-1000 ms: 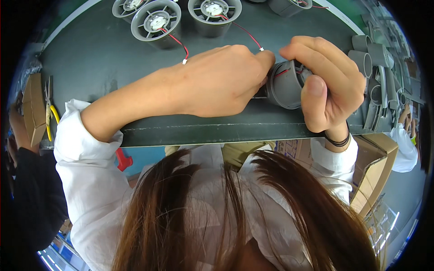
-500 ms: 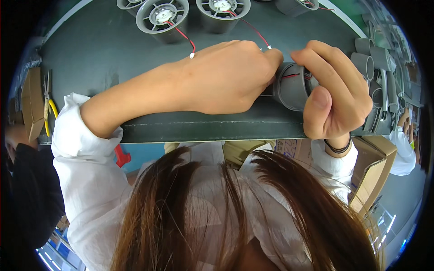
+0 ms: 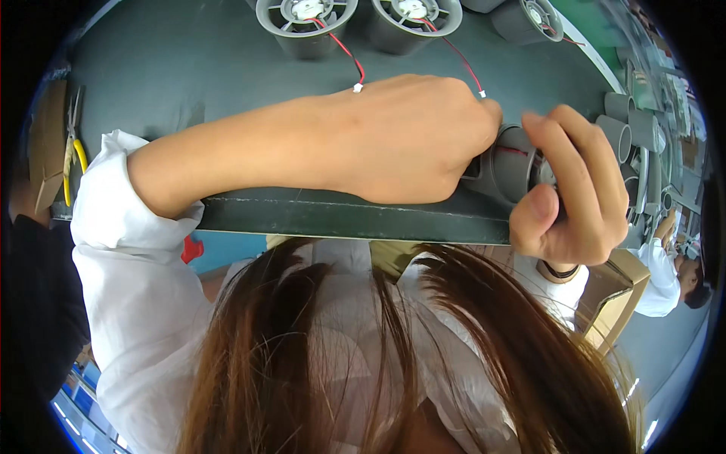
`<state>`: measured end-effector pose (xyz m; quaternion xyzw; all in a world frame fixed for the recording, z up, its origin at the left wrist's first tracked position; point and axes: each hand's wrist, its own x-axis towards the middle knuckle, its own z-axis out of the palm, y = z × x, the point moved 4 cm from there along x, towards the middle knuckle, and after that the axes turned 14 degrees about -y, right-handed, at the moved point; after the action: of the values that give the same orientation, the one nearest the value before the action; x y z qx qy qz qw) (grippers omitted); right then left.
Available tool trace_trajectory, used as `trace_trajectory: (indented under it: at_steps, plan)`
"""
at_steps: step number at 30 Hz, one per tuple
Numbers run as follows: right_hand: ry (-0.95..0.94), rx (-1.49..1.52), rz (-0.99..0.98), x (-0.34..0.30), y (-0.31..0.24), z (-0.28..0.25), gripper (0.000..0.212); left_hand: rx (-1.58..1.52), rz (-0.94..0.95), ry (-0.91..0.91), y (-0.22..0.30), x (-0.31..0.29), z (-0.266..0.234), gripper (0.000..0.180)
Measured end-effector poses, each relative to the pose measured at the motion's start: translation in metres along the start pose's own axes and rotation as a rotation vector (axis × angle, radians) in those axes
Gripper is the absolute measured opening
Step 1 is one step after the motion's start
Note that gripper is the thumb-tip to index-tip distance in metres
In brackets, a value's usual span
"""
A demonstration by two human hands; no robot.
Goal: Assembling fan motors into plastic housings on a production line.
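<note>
My left hand and my right hand both grip one grey round fan housing near the front edge of the dark green table. The left hand covers the housing's left side, its fingers hidden behind the knuckles. My right hand wraps around the housing's right end, thumb underneath. A red wire shows on the housing between the hands.
Three grey fan housings with red and black wires stand at the far edge. Grey tubes are stacked at the right. Yellow-handled pliers lie at the left. Cardboard box and another person at lower right.
Both hands, still on the housing, have shifted slightly toward the table's near edge; the view has tilted so the far housings sit higher in the picture.
</note>
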<state>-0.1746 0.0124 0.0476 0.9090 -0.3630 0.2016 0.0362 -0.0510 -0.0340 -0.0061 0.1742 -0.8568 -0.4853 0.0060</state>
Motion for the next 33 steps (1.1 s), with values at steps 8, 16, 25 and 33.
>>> trace_trajectory:
  at_steps: [8, 16, 25, 33]
  plan:
    - [0.16, 0.222, -0.076, -0.021, 0.009, 0.014, 0.04, 0.173, 0.07, 0.049, 0.002, -0.004, 0.007, 0.016]
    - [0.156, 0.27, -0.1, -0.026, 0.018, 0.015, 0.051, 0.21, 0.077, 0.096, 0.003, -0.002, 0.013, 0.015]
    - [0.179, 0.205, 0.031, -0.024, 0.008, 0.016, 0.046, 0.257, 0.062, 0.124, 0.001, -0.002, 0.013, 0.015]
    - [0.202, 0.112, 0.023, -0.024, 0.004, 0.016, 0.036, 0.266, 0.052, 0.099, 0.002, -0.001, 0.012, 0.015]
